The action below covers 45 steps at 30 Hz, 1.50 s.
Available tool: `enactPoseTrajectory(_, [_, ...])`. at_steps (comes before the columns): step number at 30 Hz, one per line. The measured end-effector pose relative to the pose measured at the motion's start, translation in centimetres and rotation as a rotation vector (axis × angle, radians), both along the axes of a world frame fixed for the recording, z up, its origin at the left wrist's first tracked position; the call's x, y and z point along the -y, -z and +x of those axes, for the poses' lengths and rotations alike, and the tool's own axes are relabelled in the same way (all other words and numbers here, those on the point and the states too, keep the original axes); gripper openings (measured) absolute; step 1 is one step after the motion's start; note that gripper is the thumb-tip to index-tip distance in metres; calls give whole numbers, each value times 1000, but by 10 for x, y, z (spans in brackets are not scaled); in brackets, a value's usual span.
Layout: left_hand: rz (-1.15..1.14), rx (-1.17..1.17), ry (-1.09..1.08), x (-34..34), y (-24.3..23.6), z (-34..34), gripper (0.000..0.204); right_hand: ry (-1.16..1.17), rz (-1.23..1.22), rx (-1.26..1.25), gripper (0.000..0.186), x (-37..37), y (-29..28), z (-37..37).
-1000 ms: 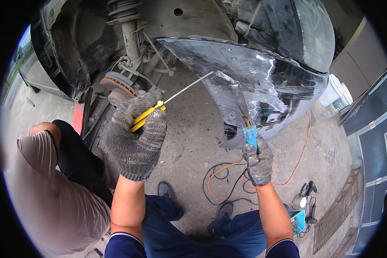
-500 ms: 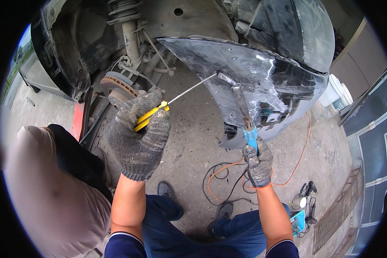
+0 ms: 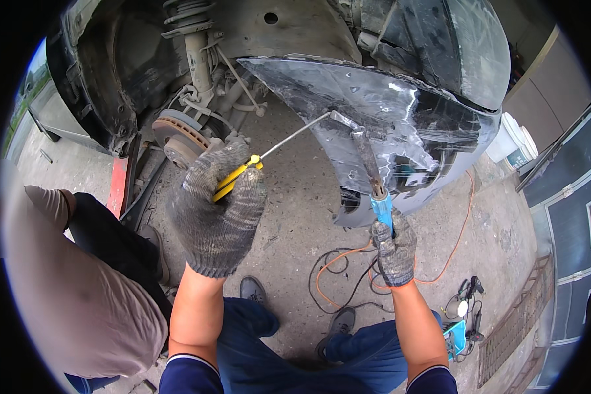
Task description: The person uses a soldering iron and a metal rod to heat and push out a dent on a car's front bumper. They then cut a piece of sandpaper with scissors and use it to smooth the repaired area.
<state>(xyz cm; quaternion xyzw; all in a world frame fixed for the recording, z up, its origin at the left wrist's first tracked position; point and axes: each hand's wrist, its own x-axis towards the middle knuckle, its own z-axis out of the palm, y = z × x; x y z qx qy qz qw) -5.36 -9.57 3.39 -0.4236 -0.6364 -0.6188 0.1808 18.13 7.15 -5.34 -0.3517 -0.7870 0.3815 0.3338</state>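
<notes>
My left hand (image 3: 220, 207), in a grey knit glove, is closed around the yellow handle of a screwdriver (image 3: 238, 177). Its thin metal shaft reaches up and right to the edge of a scuffed grey car bumper (image 3: 374, 121). Gloved too, my right hand (image 3: 394, 249) grips the blue handle of a soldering iron (image 3: 369, 157) with a long metal barrel and an angled tip. That tip lies against or just over the bumper, close to the screwdriver's end; contact is hard to tell. White jagged marks and dark patches run across the bumper's surface.
A brake disc (image 3: 180, 134) and a strut (image 3: 198, 62) are exposed in the wheel well. Another person (image 3: 88, 269) stands close on my left. Orange and black cables (image 3: 338, 269) lie on the floor. White buckets (image 3: 512, 146) and a blue tray (image 3: 456, 338) are at the right.
My left hand and the screwdriver have shifted slightly right. The person on the left has moved a little. My right hand and the soldering iron look almost still.
</notes>
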Motion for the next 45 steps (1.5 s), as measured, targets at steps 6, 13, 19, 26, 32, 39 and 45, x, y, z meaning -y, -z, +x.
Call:
enactPoseTrajectory(6, [-12,-76,-60,-2,4,1,23,1,19,-19,32,0,3,0])
enactPoseTrajectory(13, [27,-61,-10,-5,6,-3,24,23,-45,-85,35,5,2,8])
enactPoseTrajectory(19, [46,-98,-24,-6,11,-5,24,29,19,-47,38,5,-5,10])
enactPoseTrajectory(26, [38,-68,-21,-6,9,-3,23,38,74,12,41,4,-10,6])
enactPoseTrajectory(32, [28,-35,-21,-4,6,-2,24,42,220,16,41,9,-18,3])
enactPoseTrajectory(39, [30,13,-21,-5,9,-1,24,26,72,-33,40,11,-21,9])
enactPoseTrajectory(45, [34,-29,-44,-5,9,-4,23,19,198,21,41,8,-26,8])
